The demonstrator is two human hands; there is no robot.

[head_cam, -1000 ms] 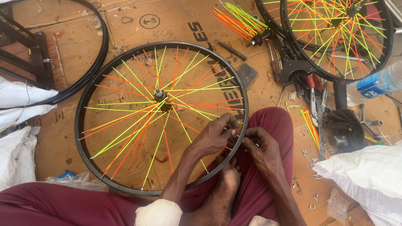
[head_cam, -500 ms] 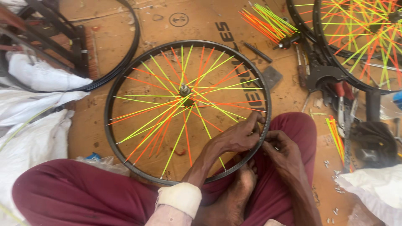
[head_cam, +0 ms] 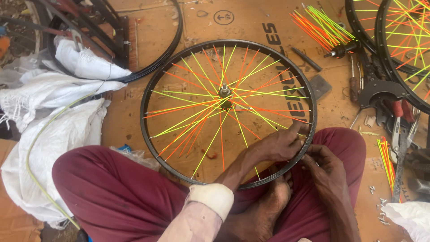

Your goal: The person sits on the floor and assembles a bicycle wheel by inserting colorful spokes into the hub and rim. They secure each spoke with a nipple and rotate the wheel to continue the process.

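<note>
I look down on a wheel [head_cam: 228, 112] lying flat on cardboard [head_cam: 148, 45], its near rim over my lap. My left hand [head_cam: 280, 145] and right hand [head_cam: 322, 163] pinch the rim's near-right edge. White sacks [head_cam: 58, 121] lie left; tools [head_cam: 380, 98] lie right.

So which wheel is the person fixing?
Look at the brown cardboard on the floor. The wheel lies flat at its middle, against the person's knees, with both hands on its near rim; the other wheels sit off in the top right corner.
</note>
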